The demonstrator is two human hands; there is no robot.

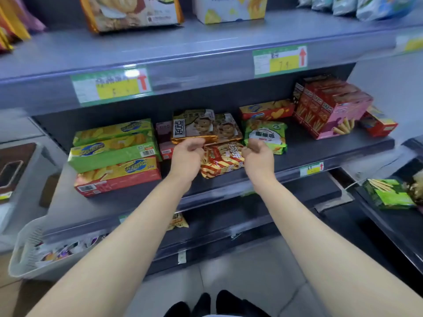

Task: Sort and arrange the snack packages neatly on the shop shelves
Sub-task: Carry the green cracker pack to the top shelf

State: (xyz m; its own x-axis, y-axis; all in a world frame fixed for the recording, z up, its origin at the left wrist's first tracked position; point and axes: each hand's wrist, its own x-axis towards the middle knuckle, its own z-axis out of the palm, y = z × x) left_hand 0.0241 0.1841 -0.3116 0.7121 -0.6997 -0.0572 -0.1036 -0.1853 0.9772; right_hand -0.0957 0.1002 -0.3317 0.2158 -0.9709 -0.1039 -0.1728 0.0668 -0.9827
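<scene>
Bare forearms reach up from the bottom of the head view toward the middle grey metal shelf [320, 154]. At frame centre, the left hand [187, 154] has its fingers curled against the gold lower edge of a brown and gold foil biscuit bag [206, 126]; whether it really grips that edge I cannot tell. The right hand [257, 154] is curled too, just at the lower left corner of a green plastic snack bag with a white label [266, 136], and I cannot tell if it holds anything. Between the two hands lies a red and yellow striped foil bag [223, 161], tilted and near the shelf's front lip.

Left of centre sits a neat stack of flat green and red cardboard boxes [114, 154]. Right of centre, pink and red cartons of stick biscuits [329, 106] stand in a row. A white slotted plastic basket [25, 252] with more packets waits at lower left.

The step looks like tidying the loose bags in the middle. The next move probably calls for a firm hold on the biscuit bag, then squaring it up beside its neighbours without knocking the striped bag off the lip.
</scene>
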